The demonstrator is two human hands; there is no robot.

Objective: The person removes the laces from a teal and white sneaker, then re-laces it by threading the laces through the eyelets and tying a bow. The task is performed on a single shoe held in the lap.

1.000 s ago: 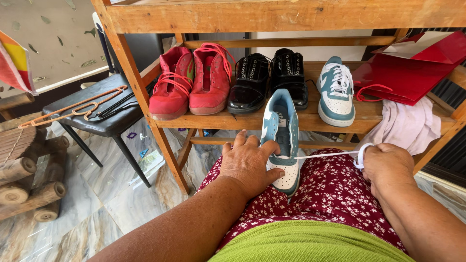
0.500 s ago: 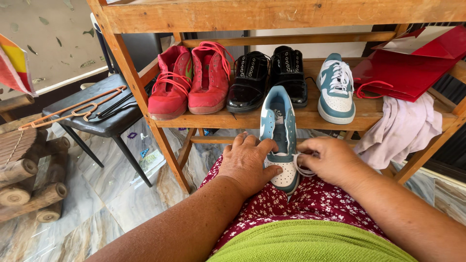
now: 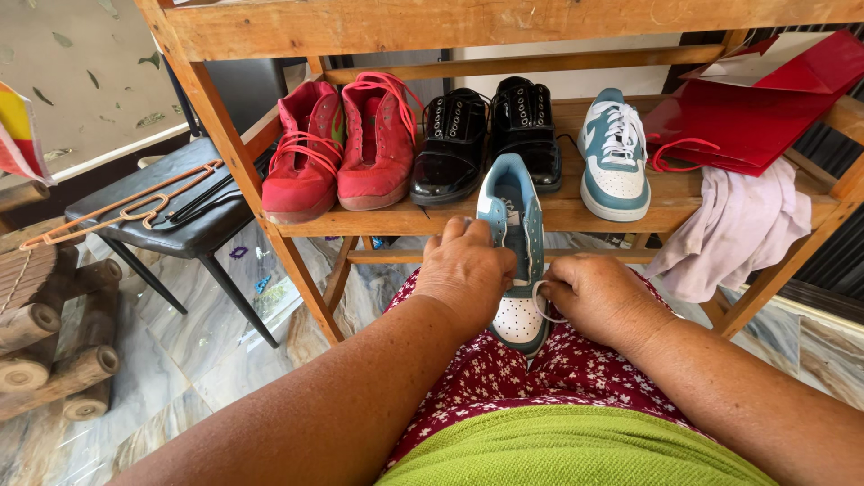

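The left hand (image 3: 466, 270) covers the near left side of the blue-and-white sneaker (image 3: 515, 256) on the lap, and the right hand (image 3: 601, 299) hides where the white lace (image 3: 540, 300) ends. The red paper bag (image 3: 765, 108) runs past the picture's right edge. The wooden shelf (image 3: 558, 214) hides its far corners behind the shoes.

My left hand (image 3: 468, 270) lies palm down, fingers curled forward and spread a little. My right hand (image 3: 598, 297) sits just beside it, fingers bent inward in a pinch. Both forearms reach forward, converging over my lap.
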